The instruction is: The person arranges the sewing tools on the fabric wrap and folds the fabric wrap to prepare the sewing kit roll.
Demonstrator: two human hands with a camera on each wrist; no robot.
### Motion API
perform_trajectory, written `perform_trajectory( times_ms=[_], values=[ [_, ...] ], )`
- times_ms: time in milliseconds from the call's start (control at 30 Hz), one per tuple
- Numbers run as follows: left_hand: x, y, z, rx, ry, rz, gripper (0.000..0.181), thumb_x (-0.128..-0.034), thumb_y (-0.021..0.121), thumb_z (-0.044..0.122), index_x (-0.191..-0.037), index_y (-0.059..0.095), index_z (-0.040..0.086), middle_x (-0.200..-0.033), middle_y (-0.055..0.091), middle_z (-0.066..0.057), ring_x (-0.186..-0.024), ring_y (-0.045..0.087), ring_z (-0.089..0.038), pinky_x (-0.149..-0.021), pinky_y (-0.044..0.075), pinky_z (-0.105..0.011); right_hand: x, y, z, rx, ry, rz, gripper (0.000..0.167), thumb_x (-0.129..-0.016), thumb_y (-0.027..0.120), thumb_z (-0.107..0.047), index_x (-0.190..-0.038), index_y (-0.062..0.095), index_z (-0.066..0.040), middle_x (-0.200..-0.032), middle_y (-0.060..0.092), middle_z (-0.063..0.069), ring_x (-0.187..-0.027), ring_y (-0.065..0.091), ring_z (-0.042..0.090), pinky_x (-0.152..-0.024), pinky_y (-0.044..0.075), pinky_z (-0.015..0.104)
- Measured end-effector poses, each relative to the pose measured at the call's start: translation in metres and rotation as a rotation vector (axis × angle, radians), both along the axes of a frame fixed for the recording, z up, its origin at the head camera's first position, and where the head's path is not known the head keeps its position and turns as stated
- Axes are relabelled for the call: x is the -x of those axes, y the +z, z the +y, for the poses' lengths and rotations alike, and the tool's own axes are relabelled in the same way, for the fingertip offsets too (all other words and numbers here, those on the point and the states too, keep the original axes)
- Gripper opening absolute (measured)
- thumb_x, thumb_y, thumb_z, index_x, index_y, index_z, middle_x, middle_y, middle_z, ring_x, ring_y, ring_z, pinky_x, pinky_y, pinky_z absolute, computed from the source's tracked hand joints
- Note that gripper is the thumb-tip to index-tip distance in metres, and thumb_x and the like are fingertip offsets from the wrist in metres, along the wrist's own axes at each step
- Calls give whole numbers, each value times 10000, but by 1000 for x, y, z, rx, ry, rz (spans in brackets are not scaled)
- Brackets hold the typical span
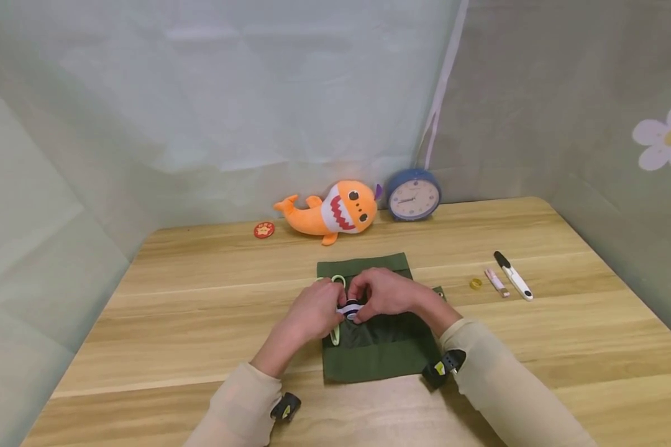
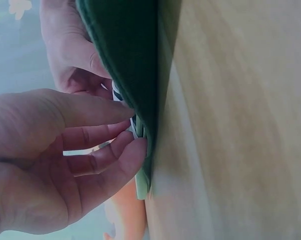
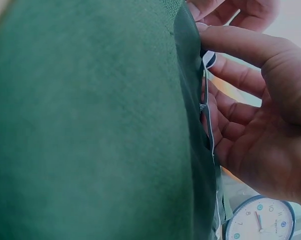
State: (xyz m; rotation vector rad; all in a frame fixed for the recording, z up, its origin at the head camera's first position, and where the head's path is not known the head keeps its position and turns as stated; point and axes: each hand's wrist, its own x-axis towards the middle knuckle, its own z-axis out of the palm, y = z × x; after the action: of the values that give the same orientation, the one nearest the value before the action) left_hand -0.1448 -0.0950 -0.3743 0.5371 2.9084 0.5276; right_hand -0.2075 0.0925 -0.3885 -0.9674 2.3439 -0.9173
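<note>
A dark green fabric organizer (image 1: 380, 363) lies spread on the table, with a darker pocket across its middle. Over it, my left hand (image 1: 315, 307) and right hand (image 1: 388, 292) meet at a small round black-and-white striped item (image 1: 351, 309). Both hands pinch this item between thumb and fingers, at the pocket's opening. Its exact kind is hidden by the fingers. Beside the left hand, a pale green looped handle (image 1: 338, 279) sticks up, and a pale green piece (image 2: 141, 184) also shows below the fingers in the left wrist view.
Right of the organizer lie a small gold ring-shaped piece (image 1: 476, 284), a pink-and-white strip-like item (image 1: 497, 283) and a slim black-and-white tool (image 1: 514, 277). Along the back are a red round badge (image 1: 264, 230), an orange shark plush (image 1: 307, 220) and a blue clock (image 1: 414, 195).
</note>
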Motion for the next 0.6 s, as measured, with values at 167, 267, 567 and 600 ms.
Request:
perform_trajectory(
  times_ms=[167,267,567,600],
  values=[
    [2,-1,-1,9,3,4,168,-821,838,23,-856,675,40,-845,603,-56,-836,556,-217,-800,521,-402,1,-1,0,4,7,7,238,-790,917,-162,-948,740,-144,-828,685,-77,-733,586,73,-674,463,235],
    [2,-1,-1,12,13,-12,174,-828,848,44,-849,676,47,-833,600,-45,-827,545,-206,-795,516,-389,1,-1,0,-3,8,6,238,-800,917,-159,-967,749,-142,-842,690,-74,-725,588,72,-667,470,233],
    [3,0,1,1,33,-19,313,-777,940,150,-832,638,88,-816,575,-27,-801,551,-200,-768,516,-380,-5,13,18,71,-132,32,349,-880,855,-161,-1199,746,-72,-1077,762,53,-908,674,121,-822,565,306],
    [3,1,2,-3,36,-20,327,-774,946,160,-838,633,89,-822,572,-30,-801,551,-203,-763,513,-380,-5,16,25,96,-172,47,346,-896,841,-164,-1211,744,-60,-1110,763,77,-943,684,140,-855,572,334]
  ],
)
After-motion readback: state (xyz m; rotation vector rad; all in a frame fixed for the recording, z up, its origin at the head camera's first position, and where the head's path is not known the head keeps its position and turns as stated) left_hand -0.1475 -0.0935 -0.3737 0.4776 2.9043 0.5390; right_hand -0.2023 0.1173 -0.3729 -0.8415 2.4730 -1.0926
